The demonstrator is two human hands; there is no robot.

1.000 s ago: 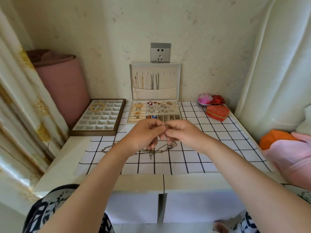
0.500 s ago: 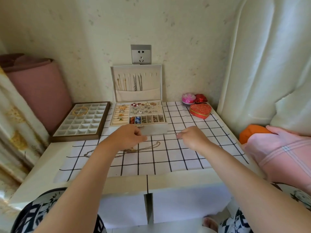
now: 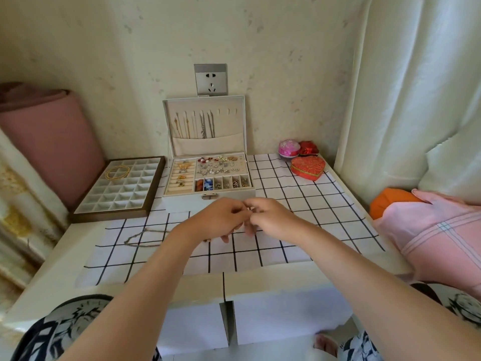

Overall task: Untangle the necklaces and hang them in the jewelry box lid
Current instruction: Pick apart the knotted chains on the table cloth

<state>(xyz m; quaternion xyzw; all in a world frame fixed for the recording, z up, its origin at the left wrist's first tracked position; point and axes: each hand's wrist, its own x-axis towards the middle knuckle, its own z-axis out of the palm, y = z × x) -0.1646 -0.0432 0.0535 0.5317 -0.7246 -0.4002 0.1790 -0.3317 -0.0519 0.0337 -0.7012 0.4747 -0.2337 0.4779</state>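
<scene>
Both hands are meeting again after being spread apart a moment ago, hovering just in front of the jewelry box [image 3: 182, 204]. Left hand [image 3: 221, 220] and right hand [image 3: 273, 220] are curling their fingers with the tips touching, and are pinching a small glinting bit of the necklace [image 3: 140, 238] between them, though blur is hiding the finer detail. Most of that necklace is lying on the checked cloth [image 3: 312, 204], trailing leftward from under the left hand. Several other chains [image 3: 205, 123] are hanging in the upright lid [image 3: 234, 123].
</scene>
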